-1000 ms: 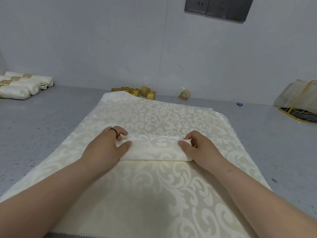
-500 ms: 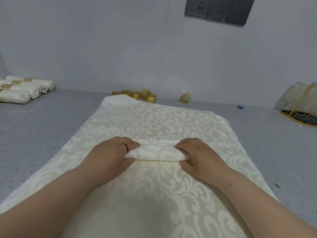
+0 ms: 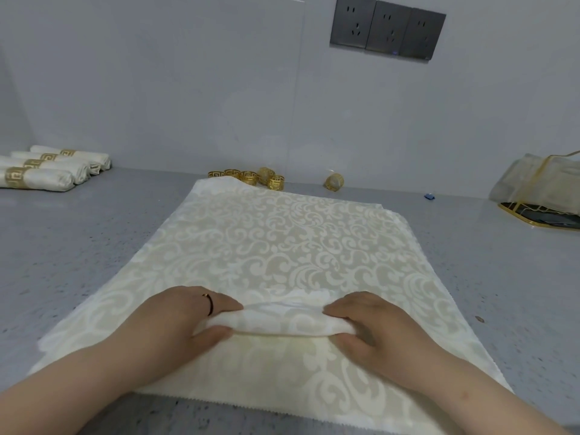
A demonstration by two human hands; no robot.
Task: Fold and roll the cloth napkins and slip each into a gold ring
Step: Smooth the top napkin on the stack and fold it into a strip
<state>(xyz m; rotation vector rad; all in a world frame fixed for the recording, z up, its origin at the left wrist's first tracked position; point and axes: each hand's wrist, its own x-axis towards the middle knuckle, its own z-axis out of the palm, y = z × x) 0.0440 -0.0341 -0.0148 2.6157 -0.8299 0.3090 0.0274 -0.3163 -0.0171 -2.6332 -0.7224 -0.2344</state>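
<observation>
A cream napkin lies partly rolled on a cream patterned cloth spread over the grey table. My left hand grips the roll's left end, fingers on top and thumb underneath. My right hand grips the right end the same way. Several loose gold rings sit at the back by the wall, and one more gold ring lies apart to their right.
Several rolled napkins in gold rings lie at the far left. A gold wire holder with folded fabric stands at the far right. A small blue object lies near the wall. Grey table surrounds the cloth.
The flat folded napkin has been rolled up into a thick roll under both hands. Both hands have closed round its ends. The camera has tilted up slightly.
</observation>
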